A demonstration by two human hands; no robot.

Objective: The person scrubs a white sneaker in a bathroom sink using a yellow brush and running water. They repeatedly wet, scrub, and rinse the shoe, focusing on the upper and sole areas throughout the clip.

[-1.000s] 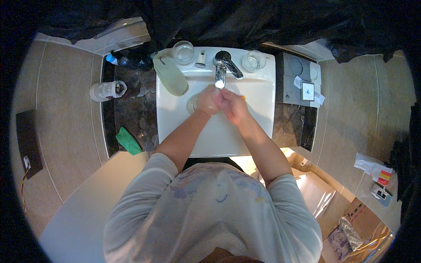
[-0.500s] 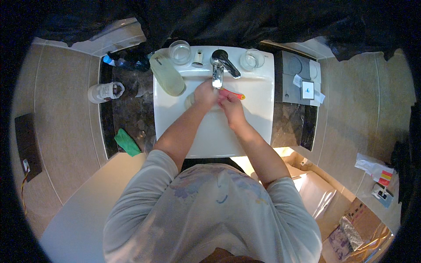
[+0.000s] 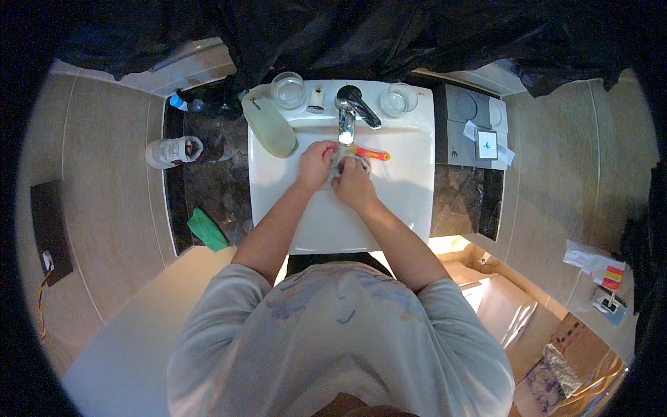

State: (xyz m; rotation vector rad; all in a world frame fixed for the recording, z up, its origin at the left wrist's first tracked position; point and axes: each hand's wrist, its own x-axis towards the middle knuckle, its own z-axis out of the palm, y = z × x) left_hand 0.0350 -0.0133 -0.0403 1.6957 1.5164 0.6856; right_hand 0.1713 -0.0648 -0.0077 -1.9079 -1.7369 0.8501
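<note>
- Left hand (image 3: 316, 165) and right hand (image 3: 356, 184) now apart; a second ago, together under the faucet (image 3: 346, 131).
- Red-and-yellow handle (image 3: 374, 153) more exposed, in the basin (image 3: 330, 229) just beyond right fingers; looks free, so both hands seem available.
- Fingers curled at something greyish between them; cannot tell whether either grip is clamped.

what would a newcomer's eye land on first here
Probably the left hand and right hand, close together near the spout of the chrome tap, over the white sink. The red-orange handle just beyond the right hand stands out brightly against the white. Off to the left, the green cloth catches the eye on the dark counter.
</note>
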